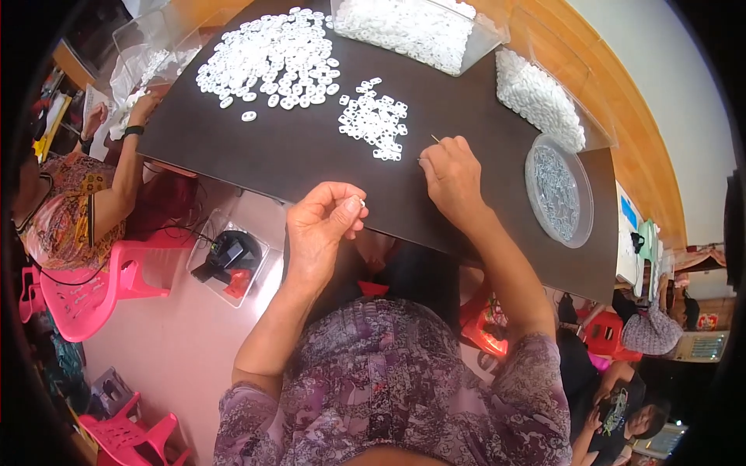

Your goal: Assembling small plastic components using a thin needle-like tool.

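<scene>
Over the table's near edge, my left hand [318, 225] pinches a small white piece [362, 203] between thumb and fingers, mostly hidden by them. My right hand [454, 175] is closed around a thin, yellowish stick-like tool [435, 139], whose end sticks out above the fingers. A tiny tip shows at its thumb side, too small to name. Beyond both hands lies a small pile of white, squarish plastic pieces with holes [373, 120]. A larger heap of white oval two-holed plastic pieces [272, 58] spreads at the far left.
On the dark table [256, 155], a round clear dish [583, 221] of small metal parts stands at the right. Clear bins of white pieces [408, 31] stand at the back. Another person [109, 186] works at the left; a pink chair [85, 295] is beside them.
</scene>
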{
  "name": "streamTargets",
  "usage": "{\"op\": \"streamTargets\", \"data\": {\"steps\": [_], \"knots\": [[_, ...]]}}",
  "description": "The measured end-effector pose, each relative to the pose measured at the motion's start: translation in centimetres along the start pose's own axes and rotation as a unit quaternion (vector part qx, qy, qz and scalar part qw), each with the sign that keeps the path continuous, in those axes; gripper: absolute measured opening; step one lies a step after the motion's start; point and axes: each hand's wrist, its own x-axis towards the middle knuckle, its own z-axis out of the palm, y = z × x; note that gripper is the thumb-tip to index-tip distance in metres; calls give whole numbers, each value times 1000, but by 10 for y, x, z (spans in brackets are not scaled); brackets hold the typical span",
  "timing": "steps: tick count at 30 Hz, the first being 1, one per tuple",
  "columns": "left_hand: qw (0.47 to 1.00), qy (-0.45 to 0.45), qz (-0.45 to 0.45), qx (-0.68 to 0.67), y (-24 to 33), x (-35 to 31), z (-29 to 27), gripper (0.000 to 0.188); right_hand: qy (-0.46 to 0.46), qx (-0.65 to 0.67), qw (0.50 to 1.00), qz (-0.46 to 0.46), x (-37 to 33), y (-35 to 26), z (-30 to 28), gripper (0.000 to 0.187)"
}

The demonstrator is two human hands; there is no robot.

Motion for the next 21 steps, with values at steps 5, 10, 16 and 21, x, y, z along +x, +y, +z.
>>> {"op": "streamTargets", "data": {"steps": [5,10,16,21], "knots": [[1000,3,-10,-3,-1,2,1,13,-25,25,999,-17,2,1,-2,9],[1000,-6,-8,-9,0,2,0,14,-85,251,953,145,-2,-38,-22,6],[999,-14,3,40,4,-2,-1,15,-160,403,881,192,4,-64,-31,6],[997,-30,24,68,7,-6,1,16,-215,438,841,232,6,-69,-32,10]]}}
